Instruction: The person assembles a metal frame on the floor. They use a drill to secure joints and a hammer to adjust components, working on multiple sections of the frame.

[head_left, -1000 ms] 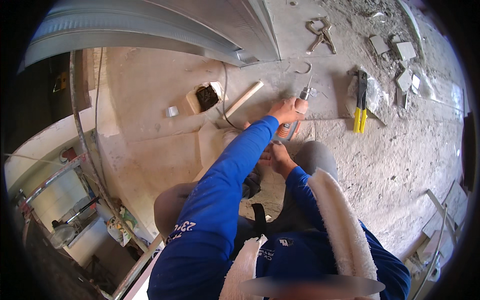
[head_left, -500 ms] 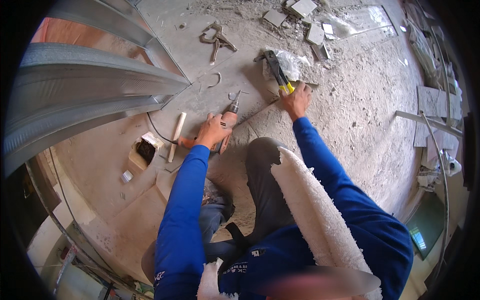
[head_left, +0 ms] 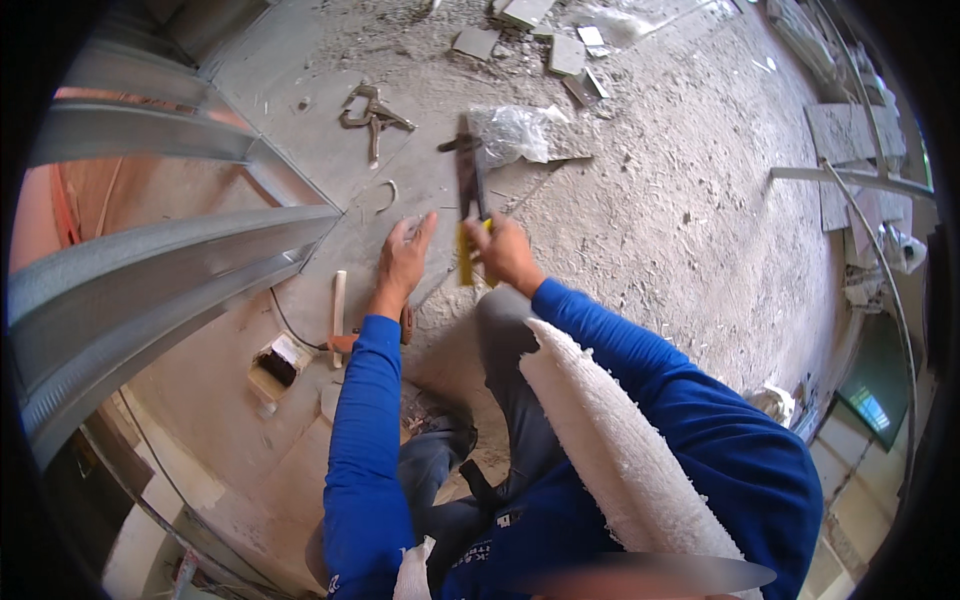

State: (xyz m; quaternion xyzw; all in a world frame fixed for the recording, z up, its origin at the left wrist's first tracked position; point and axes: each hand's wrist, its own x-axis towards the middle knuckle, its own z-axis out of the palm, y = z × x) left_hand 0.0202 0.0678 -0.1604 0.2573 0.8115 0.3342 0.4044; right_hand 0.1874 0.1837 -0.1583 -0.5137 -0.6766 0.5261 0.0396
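Observation:
My right hand (head_left: 508,254) is closed around the yellow grips of long-handled pliers (head_left: 470,185), whose dark head points away from me and is blurred by motion. My left hand (head_left: 402,262) is raised over the floor with its fingers apart, a short gap from the pliers. Beneath my left wrist lies an orange power drill (head_left: 342,343), mostly hidden by the hand and sleeve. Farther off on the floor are locking clamp pliers (head_left: 372,118) and a small curved piece (head_left: 388,196).
Metal studs (head_left: 190,245) stand along the left. A wooden stick (head_left: 340,312) lies by a square floor hole (head_left: 282,362). Crumpled clear plastic (head_left: 515,133) and broken tile pieces (head_left: 567,54) lie ahead among rubble. Boards and a metal bar (head_left: 850,178) are at the right.
My left hand has let go of the drill and lifted off it. My right hand has picked up the pliers and brought them left, nearer my left hand. The view has shifted.

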